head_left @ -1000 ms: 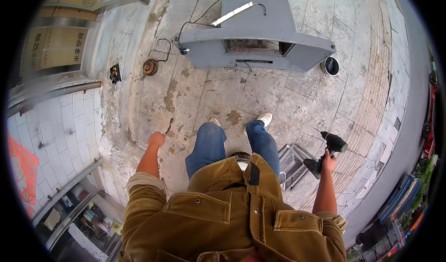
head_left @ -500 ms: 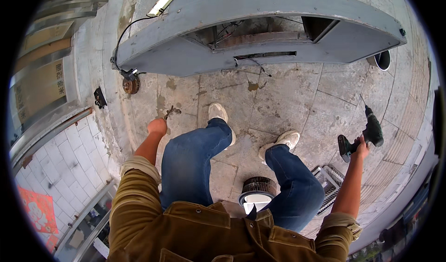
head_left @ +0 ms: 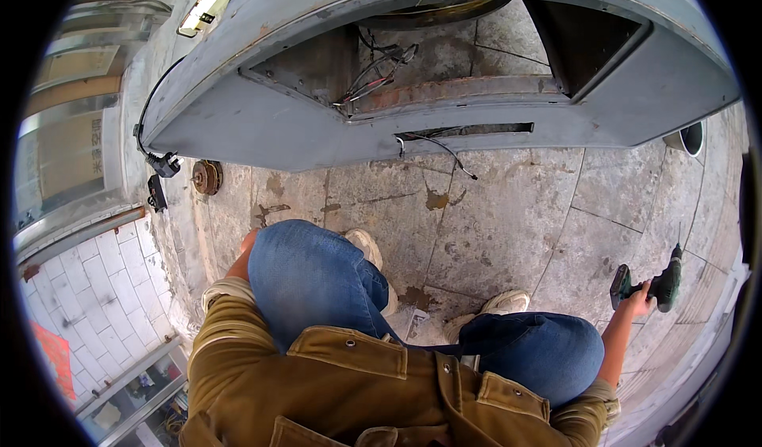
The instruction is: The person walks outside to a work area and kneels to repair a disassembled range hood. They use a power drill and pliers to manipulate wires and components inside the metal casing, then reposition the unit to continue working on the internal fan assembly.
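My right hand [head_left: 637, 302] is wrapped round the grip of a dark green cordless drill [head_left: 665, 285], held out at the right with its thin bit pointing away from me. On the left, my left hand [head_left: 248, 243] is mostly hidden behind my bent knee. A thin dark shape [head_left: 274, 208] shows just past it; I cannot make out whether this is a tool or a floor stain. In front of me stands a large grey sheet-metal housing [head_left: 317, 141], like a range hood shell. Loose wires [head_left: 385, 70] hang in its wide opening, and a black cable [head_left: 444, 147] trails from its slot.
A rusty round metal part [head_left: 207, 177] lies at the left, near a black plug [head_left: 165, 164] and a small black object [head_left: 156, 194]. A short pipe [head_left: 689, 139] stands by the housing's right end. White wall tiles [head_left: 103, 280] border the stained paving [head_left: 508, 209].
I have squatted lower and closer to the housing, which looms larger. The drill has moved down and right. My left hand, earlier closed on a dark metal tool, has slipped behind my knee.
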### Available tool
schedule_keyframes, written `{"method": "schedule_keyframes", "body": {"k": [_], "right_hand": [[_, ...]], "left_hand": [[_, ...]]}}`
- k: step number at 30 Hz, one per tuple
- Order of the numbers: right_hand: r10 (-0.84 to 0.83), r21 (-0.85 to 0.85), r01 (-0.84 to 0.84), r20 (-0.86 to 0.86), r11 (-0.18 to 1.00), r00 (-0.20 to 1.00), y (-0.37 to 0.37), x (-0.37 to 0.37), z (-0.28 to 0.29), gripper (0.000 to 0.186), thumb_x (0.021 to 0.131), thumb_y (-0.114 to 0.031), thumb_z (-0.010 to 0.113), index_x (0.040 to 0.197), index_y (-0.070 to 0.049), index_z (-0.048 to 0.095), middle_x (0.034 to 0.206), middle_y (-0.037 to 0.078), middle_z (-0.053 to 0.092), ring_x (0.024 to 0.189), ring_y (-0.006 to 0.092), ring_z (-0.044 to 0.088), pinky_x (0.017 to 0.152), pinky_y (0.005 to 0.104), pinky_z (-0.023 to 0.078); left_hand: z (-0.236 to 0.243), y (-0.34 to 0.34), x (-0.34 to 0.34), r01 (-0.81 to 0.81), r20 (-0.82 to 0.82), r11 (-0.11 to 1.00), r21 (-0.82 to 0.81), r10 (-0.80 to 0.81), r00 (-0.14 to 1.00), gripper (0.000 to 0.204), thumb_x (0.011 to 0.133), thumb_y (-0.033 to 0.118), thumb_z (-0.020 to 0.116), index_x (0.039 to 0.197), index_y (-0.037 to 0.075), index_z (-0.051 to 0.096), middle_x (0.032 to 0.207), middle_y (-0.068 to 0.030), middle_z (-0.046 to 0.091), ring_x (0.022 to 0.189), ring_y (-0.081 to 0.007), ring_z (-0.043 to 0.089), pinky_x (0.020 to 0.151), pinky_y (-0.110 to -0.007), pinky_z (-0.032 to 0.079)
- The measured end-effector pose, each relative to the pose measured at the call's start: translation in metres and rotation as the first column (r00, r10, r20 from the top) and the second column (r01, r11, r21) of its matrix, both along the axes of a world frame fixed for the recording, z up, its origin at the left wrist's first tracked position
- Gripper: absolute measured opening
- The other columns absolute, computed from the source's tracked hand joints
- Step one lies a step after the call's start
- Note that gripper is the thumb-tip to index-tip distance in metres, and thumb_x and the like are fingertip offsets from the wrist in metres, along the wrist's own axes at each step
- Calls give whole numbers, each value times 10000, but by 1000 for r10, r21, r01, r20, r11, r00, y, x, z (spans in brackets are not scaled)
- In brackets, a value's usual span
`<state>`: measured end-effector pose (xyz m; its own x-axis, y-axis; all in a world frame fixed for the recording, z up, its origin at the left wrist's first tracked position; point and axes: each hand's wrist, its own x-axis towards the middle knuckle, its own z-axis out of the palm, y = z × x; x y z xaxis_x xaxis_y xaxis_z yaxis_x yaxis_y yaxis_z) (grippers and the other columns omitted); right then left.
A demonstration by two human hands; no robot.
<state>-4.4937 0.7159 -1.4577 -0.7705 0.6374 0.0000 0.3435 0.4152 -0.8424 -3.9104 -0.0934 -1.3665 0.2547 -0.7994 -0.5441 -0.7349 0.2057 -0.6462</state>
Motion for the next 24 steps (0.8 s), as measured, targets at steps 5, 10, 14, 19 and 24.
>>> {"method": "schedule_keyframes", "body": {"k": [5,10,14,19,24], "right_hand": [[-193,-45,192,-22,980,981,-8,40,-3,348,679,-171,818,859,55,624,788,94,649,680,183,592,638,333,499],[-370,-188,339,-164,922,915,69,74,-26,452,678,-223,826,982,40,619,898,118,650,749,208,590,710,382,491],[-328,-246,280,-182,928,927,55,113,-60,481,713,-279,802,1044,12,606,961,118,633,789,209,580,726,382,482],[-6,78,31,-311,996,950,122,159,-135,566,739,-364,778,1103,18,573,1031,124,609,837,224,582,730,371,493],[214,252,-149,-253,956,944,112,190,-170,621,741,-424,761,1099,40,556,1030,118,594,850,233,575,713,372,501]], "left_hand": [[20,17,-12,8,-469,971,241,109,876,272,888,198,528,1104,54,609,1056,-145,656,983,-294,629,801,-386,507],[49,36,-160,529,-736,790,310,-153,660,244,896,206,534,1096,91,616,1050,-113,649,953,-280,625,810,-354,497],[61,42,-230,956,-798,274,100,-552,242,248,842,157,570,1075,92,622,944,-90,607,899,-300,593,785,-394,489],[29,61,-295,996,-831,49,73,-550,88,268,827,132,566,1089,98,611,1005,-73,569,911,-279,594,784,-391,491],[26,74,-313,981,-692,57,188,-701,173,422,815,105,560,1234,123,511,1055,-79,549,985,-279,570,814,-393,487]]}}
